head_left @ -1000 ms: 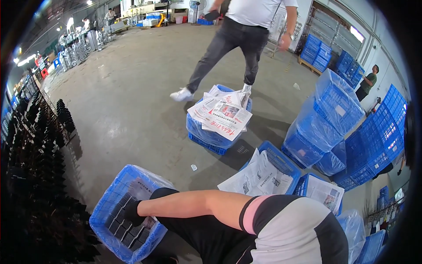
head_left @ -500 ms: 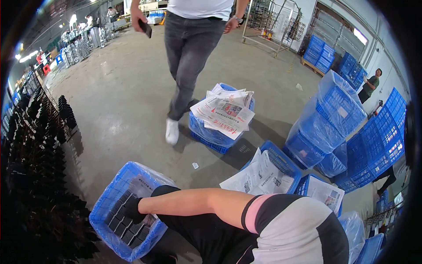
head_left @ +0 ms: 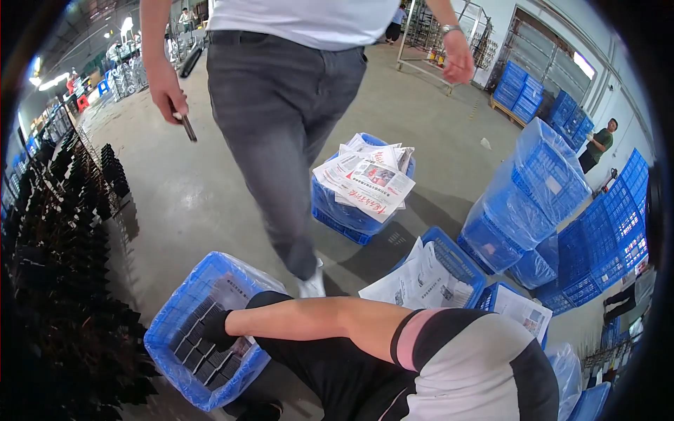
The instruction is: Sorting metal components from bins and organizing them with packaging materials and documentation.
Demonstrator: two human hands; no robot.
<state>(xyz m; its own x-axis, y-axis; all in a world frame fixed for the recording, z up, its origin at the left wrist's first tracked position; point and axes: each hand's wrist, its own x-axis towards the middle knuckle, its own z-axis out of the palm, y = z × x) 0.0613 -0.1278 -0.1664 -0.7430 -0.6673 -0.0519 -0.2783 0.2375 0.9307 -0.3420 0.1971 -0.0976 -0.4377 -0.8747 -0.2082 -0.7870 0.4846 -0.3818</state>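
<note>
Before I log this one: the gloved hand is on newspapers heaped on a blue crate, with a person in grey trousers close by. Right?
No: the head view shows the gloved hand inside a lined bin of dark pieces. The newspapers are heaped on a blue crate, and the person in grey trousers is close by.

One block-filled crate; three newspaper-topped crates; one wristwatch.

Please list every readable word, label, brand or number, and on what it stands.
Printed wording is not copied here.
Newspapers on bagged crate: large red characters; rest too small.
Papers in open crate: too small.
Sheet on smaller crate: too small.
Paper inside lined crate: too small.
Pale label on stacked crates: unreadable.
</note>
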